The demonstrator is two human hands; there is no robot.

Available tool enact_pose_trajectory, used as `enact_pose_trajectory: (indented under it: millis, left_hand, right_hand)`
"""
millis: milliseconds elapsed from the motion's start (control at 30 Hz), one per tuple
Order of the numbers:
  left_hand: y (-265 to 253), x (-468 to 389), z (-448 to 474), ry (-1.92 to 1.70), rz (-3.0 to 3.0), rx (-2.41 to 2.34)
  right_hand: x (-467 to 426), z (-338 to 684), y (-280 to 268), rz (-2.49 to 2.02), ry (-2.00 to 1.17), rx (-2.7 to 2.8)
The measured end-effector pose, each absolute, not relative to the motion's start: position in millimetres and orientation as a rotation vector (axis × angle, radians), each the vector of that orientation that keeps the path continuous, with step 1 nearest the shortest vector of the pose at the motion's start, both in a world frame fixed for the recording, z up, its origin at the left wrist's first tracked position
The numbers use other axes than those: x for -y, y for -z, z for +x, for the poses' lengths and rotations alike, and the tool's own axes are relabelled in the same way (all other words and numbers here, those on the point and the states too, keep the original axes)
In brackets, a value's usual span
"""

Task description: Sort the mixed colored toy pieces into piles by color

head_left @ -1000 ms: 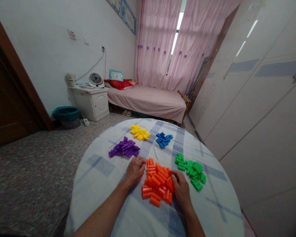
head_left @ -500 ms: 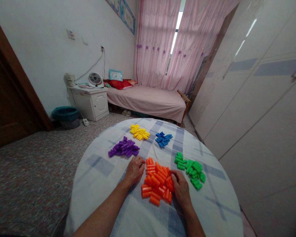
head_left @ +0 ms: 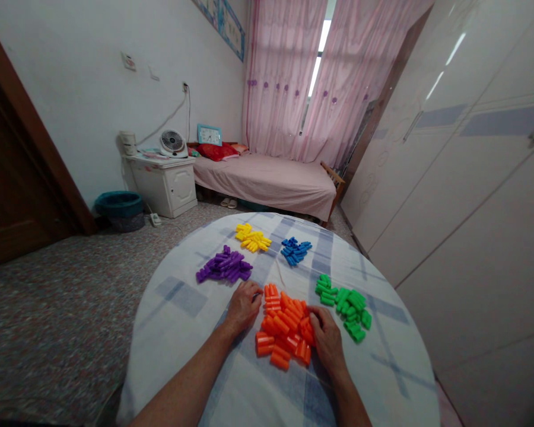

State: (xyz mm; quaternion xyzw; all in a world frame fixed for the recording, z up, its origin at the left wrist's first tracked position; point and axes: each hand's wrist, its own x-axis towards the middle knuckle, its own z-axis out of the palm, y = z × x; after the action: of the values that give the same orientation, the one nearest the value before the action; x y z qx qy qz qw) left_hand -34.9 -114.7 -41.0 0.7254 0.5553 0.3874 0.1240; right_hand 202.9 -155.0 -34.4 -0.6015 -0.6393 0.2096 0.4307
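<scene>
A pile of orange plastic pieces point(head_left: 285, 326), some shaped like short joined tubes, lies on the round table between my hands. At its upper left edge is my left hand point(head_left: 244, 305), palm down with fingers loosely bent, the fingertips close against the pieces. My right hand point(head_left: 327, 335) rests along the pile's right side, its bent fingers touching the outer pieces. Neither hand visibly holds a piece; the undersides of both are hidden. Green pieces point(head_left: 350, 305) lie to the right of my right hand, and purple pieces point(head_left: 225, 265) beyond my left hand.
Yellow pieces point(head_left: 253, 238) and blue pieces point(head_left: 296, 251) lie toward the table's far side. A checked cloth point(head_left: 178, 350) covers the table. Beyond stand a bed point(head_left: 271, 178), a white cabinet point(head_left: 173, 187) with a fan point(head_left: 172, 142), and a teal bin point(head_left: 119, 204). Wardrobe doors point(head_left: 463, 196) line the right.
</scene>
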Motion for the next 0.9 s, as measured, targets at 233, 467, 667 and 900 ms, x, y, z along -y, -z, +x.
enact_pose_trajectory:
  millis: [233, 467, 667, 900]
  left_hand:
    - [42.8, 114.7, -34.8, -1.148, 2.118, -1.613]
    - [46.0, 113.1, -35.0, -1.154, 2.12, -1.61]
    - [45.8, 113.3, -35.5, -1.16, 2.137, -1.612]
    - [45.0, 113.0, -35.8, -1.155, 2.132, -1.616]
  right_hand:
    - [155.1, 202.9, 34.0, -1.499, -0.524, 1.594]
    - [155.2, 203.0, 34.3, -1.495, -0.504, 1.582]
    - [155.0, 203.8, 35.7, -1.501, -0.519, 1.6]
    - [154.1, 204.8, 38.4, -1.506, -0.527, 1.607]
